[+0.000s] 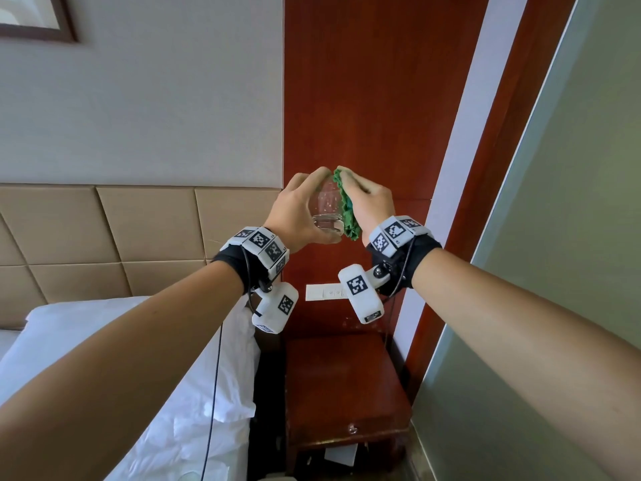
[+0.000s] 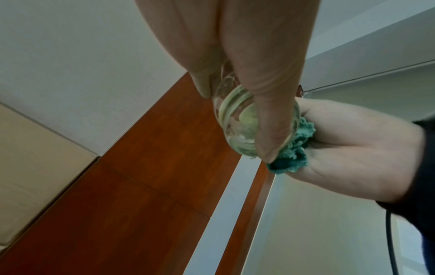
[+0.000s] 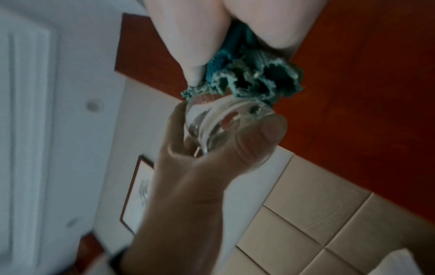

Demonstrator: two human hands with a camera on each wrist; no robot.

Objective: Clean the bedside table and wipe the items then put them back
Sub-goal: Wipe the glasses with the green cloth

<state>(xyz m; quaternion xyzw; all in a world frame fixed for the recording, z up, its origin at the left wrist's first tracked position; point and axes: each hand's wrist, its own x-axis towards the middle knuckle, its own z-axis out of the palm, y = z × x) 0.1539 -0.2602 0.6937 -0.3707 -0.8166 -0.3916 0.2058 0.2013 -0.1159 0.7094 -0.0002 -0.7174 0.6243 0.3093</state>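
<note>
Two hands (image 1: 295,210) on unlabelled glass (image 1: 327,211) and green cloth (image 1: 345,206)

padded tan headboard (image 1: 104,230) behind a bed with white bedding (image 1: 166,394). red-brown wood wall panel (image 1: 374,98) carrying a white switch plate (image 1: 324,292). framed picture (image 1: 38,19) on the grey wall, upper left.

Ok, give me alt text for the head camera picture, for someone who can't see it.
A left hand holds a clear drinking glass up while the right hand presses a green cloth against its side, above a reddish wooden bedside table beside a white-sheeted bed.
</note>
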